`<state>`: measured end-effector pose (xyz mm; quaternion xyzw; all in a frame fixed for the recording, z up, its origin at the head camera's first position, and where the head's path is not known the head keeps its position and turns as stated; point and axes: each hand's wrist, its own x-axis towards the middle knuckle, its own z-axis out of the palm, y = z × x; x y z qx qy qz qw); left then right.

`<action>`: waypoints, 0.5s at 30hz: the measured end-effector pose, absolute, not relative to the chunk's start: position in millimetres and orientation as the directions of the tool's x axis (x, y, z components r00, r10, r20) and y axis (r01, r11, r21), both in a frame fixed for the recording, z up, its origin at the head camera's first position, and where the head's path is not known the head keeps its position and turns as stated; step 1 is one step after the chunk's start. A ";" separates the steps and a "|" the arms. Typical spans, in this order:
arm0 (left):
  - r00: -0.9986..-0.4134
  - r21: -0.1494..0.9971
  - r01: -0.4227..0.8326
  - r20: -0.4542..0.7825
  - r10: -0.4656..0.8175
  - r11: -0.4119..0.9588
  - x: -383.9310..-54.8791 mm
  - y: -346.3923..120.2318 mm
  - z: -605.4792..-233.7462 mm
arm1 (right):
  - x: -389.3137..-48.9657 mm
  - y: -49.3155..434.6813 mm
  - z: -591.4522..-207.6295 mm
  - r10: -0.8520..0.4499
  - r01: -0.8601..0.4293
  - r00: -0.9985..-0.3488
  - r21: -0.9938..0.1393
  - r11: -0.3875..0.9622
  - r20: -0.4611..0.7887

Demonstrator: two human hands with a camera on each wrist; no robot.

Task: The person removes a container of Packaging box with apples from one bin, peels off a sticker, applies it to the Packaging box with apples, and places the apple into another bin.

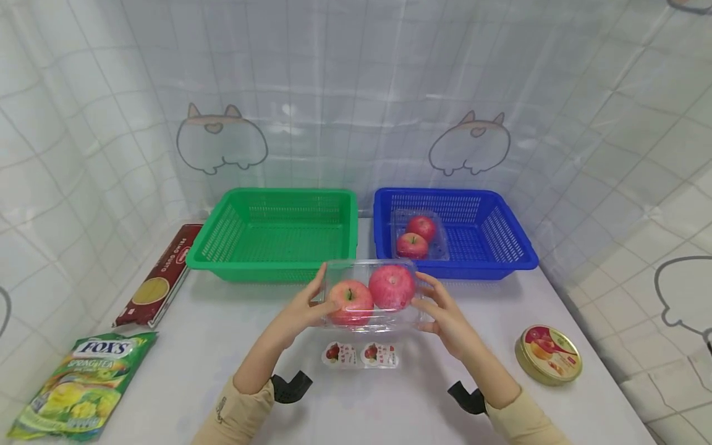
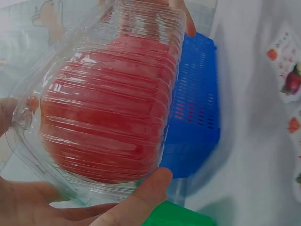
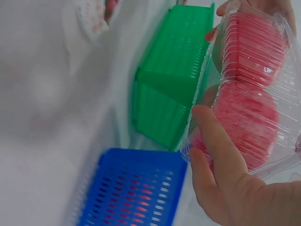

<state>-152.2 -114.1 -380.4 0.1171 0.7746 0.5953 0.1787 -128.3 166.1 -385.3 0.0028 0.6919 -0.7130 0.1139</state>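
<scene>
Both hands hold a clear plastic clamshell box (image 1: 369, 322) above the table, in front of the two baskets. Inside it sit two red apples (image 1: 392, 287), seen through the ribbed plastic in both wrist views. My left hand (image 1: 300, 312) grips the box's left end, its thumb (image 2: 149, 188) along one side. The right hand (image 1: 445, 312) grips the other end, with fingers (image 3: 220, 141) spread on the plastic. Two apple stickers (image 1: 360, 355) on a strip lie on the table just below the box.
A green basket (image 1: 272, 274) stands at back left. Beside it, a blue basket (image 1: 473, 270) contains another clear box with two apples (image 1: 413, 245). A dark red spaghetti pack (image 1: 158, 278) and green FOX'S bag (image 1: 83, 383) lie left; a round tin (image 1: 547, 353) sits right.
</scene>
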 end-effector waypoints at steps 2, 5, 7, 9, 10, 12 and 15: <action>-0.905 0.965 -0.039 -0.144 0.401 0.259 -150.3 -115.0 -384.7 | -127.2 164.9 -390.4 -0.158 0.174 -0.973 -0.984 -0.026 -0.168; -0.898 0.967 -0.056 -0.157 0.411 0.247 -147.8 -115.9 -391.8 | -126.2 163.6 -397.7 -0.162 0.188 -0.971 -0.981 -0.050 -0.178; -0.894 0.970 -0.064 -0.160 0.418 0.234 -146.6 -115.9 -396.7 | -126.3 163.0 -402.2 -0.164 0.197 -0.969 -0.978 -0.061 -0.185; -0.897 0.970 -0.067 -0.160 0.413 0.232 -146.7 -115.1 -402.1 | -127.3 162.3 -407.1 -0.169 0.204 -0.967 -0.976 -0.071 -0.189; -0.899 0.970 -0.071 -0.162 0.406 0.231 -147.0 -114.6 -404.9 | -128.1 161.8 -409.6 -0.170 0.207 -0.967 -0.975 -0.074 -0.192; -0.906 0.969 -0.075 -0.165 0.390 0.236 -148.5 -113.9 -410.2 | -130.3 160.6 -415.1 -0.173 0.213 -0.965 -0.974 -0.079 -0.197; -0.916 0.965 -0.070 -0.163 0.367 0.254 -152.4 -113.3 -418.9 | -133.8 158.3 -423.5 -0.162 0.222 -0.965 -0.972 -0.078 -0.207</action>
